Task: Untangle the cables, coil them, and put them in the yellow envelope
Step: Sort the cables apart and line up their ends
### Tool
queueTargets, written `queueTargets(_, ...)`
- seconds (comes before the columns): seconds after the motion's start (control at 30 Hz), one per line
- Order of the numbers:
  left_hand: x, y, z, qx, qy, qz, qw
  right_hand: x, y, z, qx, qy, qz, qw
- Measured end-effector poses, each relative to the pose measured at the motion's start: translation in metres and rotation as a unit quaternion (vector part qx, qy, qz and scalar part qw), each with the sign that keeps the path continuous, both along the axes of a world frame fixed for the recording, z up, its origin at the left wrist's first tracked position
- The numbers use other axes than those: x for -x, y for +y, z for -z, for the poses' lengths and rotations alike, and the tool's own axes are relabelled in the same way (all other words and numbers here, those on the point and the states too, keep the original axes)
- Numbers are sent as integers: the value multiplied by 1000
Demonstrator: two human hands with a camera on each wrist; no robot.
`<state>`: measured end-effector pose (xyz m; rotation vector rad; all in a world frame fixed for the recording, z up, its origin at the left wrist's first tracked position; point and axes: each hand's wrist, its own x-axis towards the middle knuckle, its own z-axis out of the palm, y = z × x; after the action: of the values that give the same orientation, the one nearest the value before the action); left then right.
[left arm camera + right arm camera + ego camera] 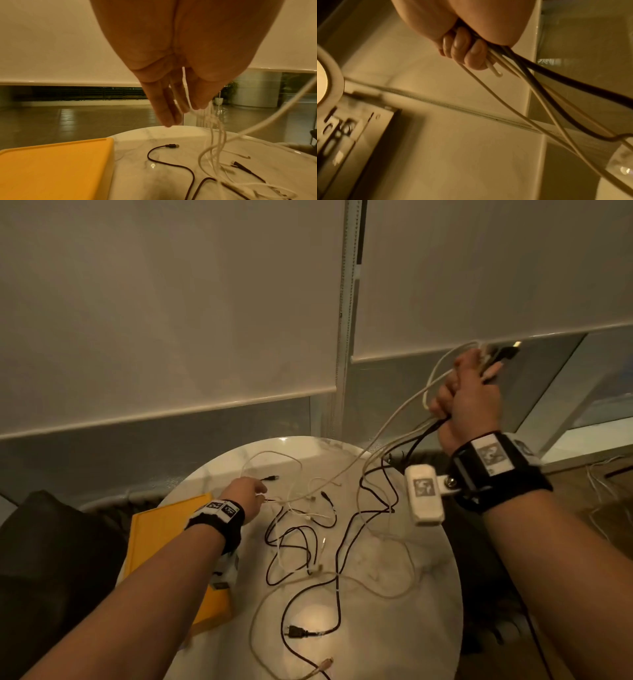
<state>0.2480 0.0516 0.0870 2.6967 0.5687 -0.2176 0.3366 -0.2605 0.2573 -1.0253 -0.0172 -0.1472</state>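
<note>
At upper right of the head view, the right hand (466,398) grips a bundle of cables (397,440); lower left, the left hand (245,496) pinches a white cable (187,97) above the table (394,628), beside the yellow envelope (161,529).

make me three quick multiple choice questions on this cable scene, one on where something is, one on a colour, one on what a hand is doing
1. Where does the envelope lie?
A. on the table's left side, by the left arm
B. on the floor
C. in the right hand

2. What colour is the envelope?
A. blue
B. yellow
C. white

3. What is the right hand doing?
A. resting flat on the table
B. gripping a bundle of cables raised above the table
C. hanging with nothing in it

Answers:
1. A, the head view shows it flat at the table's left edge under the left forearm.
2. B, it is plainly yellow in the head and left wrist views.
3. B, the fingers curl round black and white cables, and the fist is up near the blind. Meanwhile the left hand pinches a thin white cable low over the table.
</note>
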Motion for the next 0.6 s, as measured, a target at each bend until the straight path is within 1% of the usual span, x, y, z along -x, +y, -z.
queueTargets(0.07,-2,-2,-1,-21,35,9,999,4,5,14,58,15,-35,998)
queueTargets(0.17,-4,-17,-12,-104,101,39,989,16,17,33,124,43,-114,985)
queueTargets(0.2,-5,-24,-16,-122,97,52,986,21,21,38,147,48,-140,978)
queueTargets(0.23,-6,-32,-20,-117,76,70,988,25,25,41,169,50,-163,971)
queueTargets(0.27,-8,-42,-25,-79,41,93,992,29,29,44,190,50,-181,964)
queueTargets(0.3,-8,-53,-31,-14,-4,114,993,32,33,46,211,49,-196,956)
queueTargets(0.33,-9,-67,-38,67,-51,133,988,35,36,48,229,47,-207,950)
queueTargets(0.37,-9,-81,-47,141,-88,150,975,38,39,48,241,44,-214,945)
queueTargets(0.4,-9,-95,-57,196,-114,166,960,40,41,48,250,39,-218,942)
queueTargets(0.43,-10,-107,-66,229,-133,181,947,42,41,46,260,36,-216,940)
queueTargets(0.5,-9,-126,-78,262,-159,211,928,43,40,38,298,30,-190,935)
queueTargets(0.57,-6,-135,-83,273,-176,224,919,42,34,28,333,20,-146,931)
queueTargets(0.6,-3,-137,-81,279,-175,224,917,40,29,22,331,16,-119,936)
